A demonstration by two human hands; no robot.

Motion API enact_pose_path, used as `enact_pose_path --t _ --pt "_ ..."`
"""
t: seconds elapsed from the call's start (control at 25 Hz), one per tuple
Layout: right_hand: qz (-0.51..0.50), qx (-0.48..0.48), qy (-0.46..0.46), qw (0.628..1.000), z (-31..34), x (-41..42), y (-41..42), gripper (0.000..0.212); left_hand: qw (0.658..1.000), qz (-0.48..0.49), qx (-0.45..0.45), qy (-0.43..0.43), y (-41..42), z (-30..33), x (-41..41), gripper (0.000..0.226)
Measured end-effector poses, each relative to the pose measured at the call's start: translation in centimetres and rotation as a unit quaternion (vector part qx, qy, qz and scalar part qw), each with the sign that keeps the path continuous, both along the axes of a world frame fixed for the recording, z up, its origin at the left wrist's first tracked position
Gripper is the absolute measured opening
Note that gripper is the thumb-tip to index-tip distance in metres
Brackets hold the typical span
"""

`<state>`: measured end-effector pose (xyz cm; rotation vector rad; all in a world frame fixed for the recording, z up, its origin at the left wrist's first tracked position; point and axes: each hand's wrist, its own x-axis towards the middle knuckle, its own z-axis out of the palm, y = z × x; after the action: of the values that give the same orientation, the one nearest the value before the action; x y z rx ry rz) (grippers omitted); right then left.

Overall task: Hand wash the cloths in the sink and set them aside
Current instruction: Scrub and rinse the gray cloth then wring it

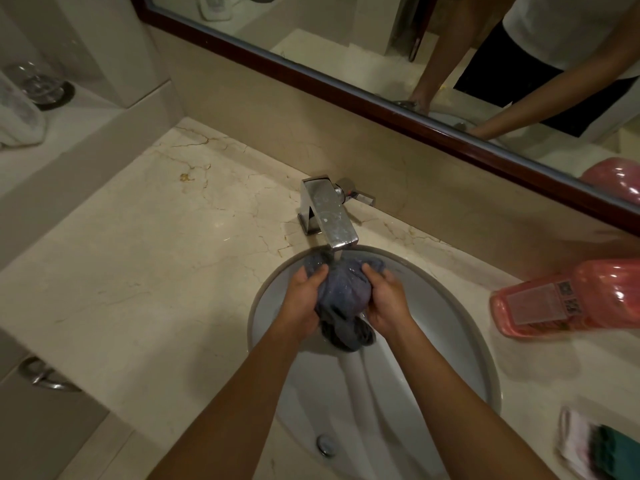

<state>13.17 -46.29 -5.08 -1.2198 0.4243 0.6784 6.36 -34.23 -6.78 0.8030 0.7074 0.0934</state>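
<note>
Grey-blue wet cloth (341, 294), bunched into a wad, sits over the white oval ceramic sink (446, 327), directly under the spout of the square chrome faucet (329, 216). Water runs from the spout onto the top of the cloth. Left hand (304, 299) grips the cloth's left side, fingers curled round the fabric. Right hand (386, 299) grips the right side the same way, thumb on top. Lower end of the cloth hangs between the wrists into the basin (its edge blurred). Round metal drain (326, 445) lies at the near end of the basin. On the beige marble counter (156, 254), right of the sink: pink translucent plastic bottle (568, 299) lying on its side; nearer, a small pile of folded cloths, white and dark green (595, 448). Wood-framed mirror (381, 105) above the backsplash.
</note>
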Motion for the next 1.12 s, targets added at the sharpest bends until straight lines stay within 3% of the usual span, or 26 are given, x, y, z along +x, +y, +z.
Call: enact_pose_path --t 0.08,0.2,0.32,0.48,0.68,0.8,0.96,1.12 --pt "0.021 -0.017 0.013 1.000 -0.1 -0.1 -0.1 0.026 0.999 0.042 -0.014 -0.007 0.0 0.1 -0.1 0.027" --pt "0.076 0.017 0.066 0.995 0.3 -0.4 -0.2 0.038 0.997 0.061 -0.044 -0.007 -0.1 0.8 0.0 0.031" --pt "0.081 0.072 0.056 0.993 -0.1 -0.6 -0.7 0.046 0.994 0.080 -0.073 -0.016 0.6 1.3 -0.3 0.033" --pt "0.085 0.042 0.011 0.995 -0.2 -0.4 -1.7 0.028 0.989 0.091 -0.109 -0.033 2.0 2.1 -1.0 0.034" --pt "0.072 0.185 0.092 0.976 0.6 -1.2 0.6 0.047 0.983 0.072 -0.168 -0.006 1.9 2.4 -1.1 0.048" --pt "0.046 0.168 0.062 0.983 0.8 -1.8 2.5 0.041 0.991 0.075 -0.113 0.001 1.7 2.1 -0.4 0.037" --pt "-0.002 0.051 0.025 0.998 1.1 -1.0 3.0 0.018 0.994 0.055 0.083 0.046 2.7 1.0 0.6 0.023" --pt "-0.042 0.134 0.082 0.987 1.9 0.0 3.0 0.032 0.999 0.033 -0.023 -0.024 2.4 0.4 0.0 0.028"
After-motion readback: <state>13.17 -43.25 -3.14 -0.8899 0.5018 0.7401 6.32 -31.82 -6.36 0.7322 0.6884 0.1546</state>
